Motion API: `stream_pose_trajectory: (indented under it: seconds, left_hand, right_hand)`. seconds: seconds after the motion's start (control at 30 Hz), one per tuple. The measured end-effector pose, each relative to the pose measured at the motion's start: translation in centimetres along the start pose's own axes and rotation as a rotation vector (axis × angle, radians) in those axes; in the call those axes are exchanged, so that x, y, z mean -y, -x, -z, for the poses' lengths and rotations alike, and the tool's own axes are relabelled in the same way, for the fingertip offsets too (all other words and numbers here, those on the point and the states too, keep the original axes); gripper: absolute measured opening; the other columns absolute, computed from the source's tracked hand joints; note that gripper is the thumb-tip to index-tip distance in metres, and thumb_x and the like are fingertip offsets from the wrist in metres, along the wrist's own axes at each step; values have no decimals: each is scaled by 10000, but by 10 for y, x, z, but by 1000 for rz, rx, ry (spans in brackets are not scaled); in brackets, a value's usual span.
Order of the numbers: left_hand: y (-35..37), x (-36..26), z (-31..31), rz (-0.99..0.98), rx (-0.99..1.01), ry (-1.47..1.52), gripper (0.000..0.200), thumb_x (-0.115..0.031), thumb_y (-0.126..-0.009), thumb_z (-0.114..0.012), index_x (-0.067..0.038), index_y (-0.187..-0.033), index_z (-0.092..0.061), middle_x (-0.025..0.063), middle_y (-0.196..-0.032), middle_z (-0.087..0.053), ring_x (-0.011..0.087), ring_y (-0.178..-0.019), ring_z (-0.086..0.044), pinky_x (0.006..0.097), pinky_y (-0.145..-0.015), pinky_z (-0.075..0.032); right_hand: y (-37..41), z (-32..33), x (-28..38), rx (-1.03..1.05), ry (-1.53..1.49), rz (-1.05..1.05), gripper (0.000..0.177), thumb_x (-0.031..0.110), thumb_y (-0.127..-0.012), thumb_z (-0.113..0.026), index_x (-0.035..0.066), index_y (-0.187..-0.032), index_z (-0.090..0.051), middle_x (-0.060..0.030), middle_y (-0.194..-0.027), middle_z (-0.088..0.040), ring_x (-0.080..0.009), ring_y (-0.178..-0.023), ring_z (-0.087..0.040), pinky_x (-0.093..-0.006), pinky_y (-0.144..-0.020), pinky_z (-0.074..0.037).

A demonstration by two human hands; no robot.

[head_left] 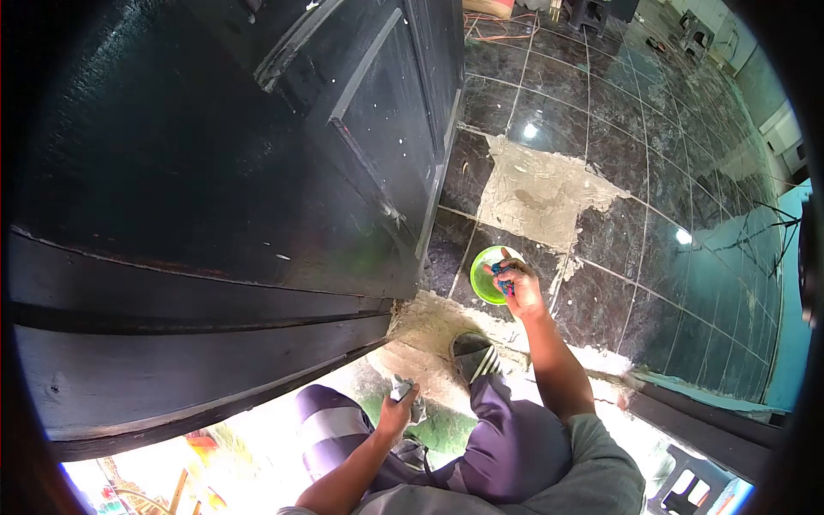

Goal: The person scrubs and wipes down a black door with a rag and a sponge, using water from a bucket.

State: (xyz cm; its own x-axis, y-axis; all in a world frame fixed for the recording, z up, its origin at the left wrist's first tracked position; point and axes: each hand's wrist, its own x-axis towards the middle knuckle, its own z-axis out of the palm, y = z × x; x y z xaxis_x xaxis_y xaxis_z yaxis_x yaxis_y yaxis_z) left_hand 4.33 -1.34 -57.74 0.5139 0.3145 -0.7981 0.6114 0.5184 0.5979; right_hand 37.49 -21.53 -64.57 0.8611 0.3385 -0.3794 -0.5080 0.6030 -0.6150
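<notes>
My right hand (522, 290) is closed around a crumpled blue cloth (505, 276), above a round bowl (483, 291) with a bright green rim. The bowl stands on the dark tiles beside a bare cement patch (534, 199). My left hand (397, 414) is lower, near my knee, with its fingers wrapped around a greyish-white object (416, 408), perhaps a rag; its exact kind is unclear. My shoe (475, 355) is on the rough threshold between the two hands.
A large black panelled door (215, 172) fills the left side. Dark tiled floor (618, 112) stretches away at the right. An orange cable (506, 36) lies at the top, near a black stool (589, 12). Another black stool (687, 485) is at the lower right.
</notes>
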Motion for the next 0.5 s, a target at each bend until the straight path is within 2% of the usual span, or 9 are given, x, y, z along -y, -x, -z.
stream_pose_trajectory:
  seconds: [0.1,0.2,0.3,0.4,0.5]
  left_hand:
    - [1,-2,-1,-10,26,36,138,-221,-1021,-698,-113,-949,-653,-17,-759,-608,104,-621,-573,303,-542,-434]
    - [2,-3,0,-2,32,49,139,-217,-1022,-697,-112,-946,-645,-14,-757,-610,107,-616,-574,302,-539,-434]
    - [5,-9,-3,7,32,64,145,-217,-1022,-699,-112,-942,-638,-14,-750,-605,107,-597,-563,302,-531,-429]
    - [9,-13,-5,20,13,56,149,-223,-1023,-700,-113,-945,-637,-12,-742,-602,106,-580,-554,303,-523,-424]
    - [5,-5,-1,16,25,41,155,-237,-1023,-703,-111,-955,-644,-10,-737,-603,107,-575,-552,303,-521,-421]
  right_hand:
    - [4,-9,10,-55,27,-110,385,-30,-917,-715,-10,-1294,-641,-111,-1136,-685,-252,-963,-724,-293,-604,-508]
    - [4,-8,9,-30,123,-115,553,7,-936,-740,27,-1458,-560,-88,-1076,-692,-197,-900,-706,-251,-585,-478]
    - [1,-10,5,-43,181,-110,657,8,-910,-774,56,-1511,-513,-55,-966,-685,-136,-728,-643,-231,-552,-449]
    - [-3,-16,3,-95,307,-74,652,35,-877,-823,61,-1475,-565,-14,-849,-648,-90,-598,-540,-227,-511,-420]
    - [-10,-25,4,-145,433,-34,624,81,-841,-870,67,-1416,-629,12,-804,-621,-75,-557,-502,-229,-484,-397]
